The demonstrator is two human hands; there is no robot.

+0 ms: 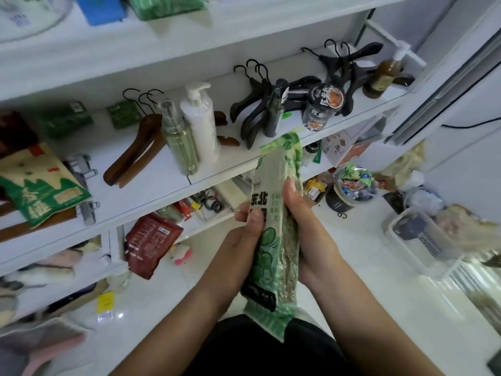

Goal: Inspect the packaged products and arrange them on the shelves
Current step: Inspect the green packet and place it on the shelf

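Observation:
A long green and beige vacuum pack of grain (273,234) with black lettering stands on edge in front of me, below the middle shelf (151,172). My left hand (248,226) grips its left side, thumb across the front. My right hand (298,213) grips its right side, fingers curled round the edge. The pack's upper end reaches the shelf's front edge.
The middle shelf holds a green tea bag (40,185), brown hangers (135,150), two pump bottles (189,126), black hangers (260,104), a dark jar (322,107) and a brown bottle (382,77). A red pouch (149,245) leans below. A snack bucket (349,188) and plastic bins (423,240) stand on the floor.

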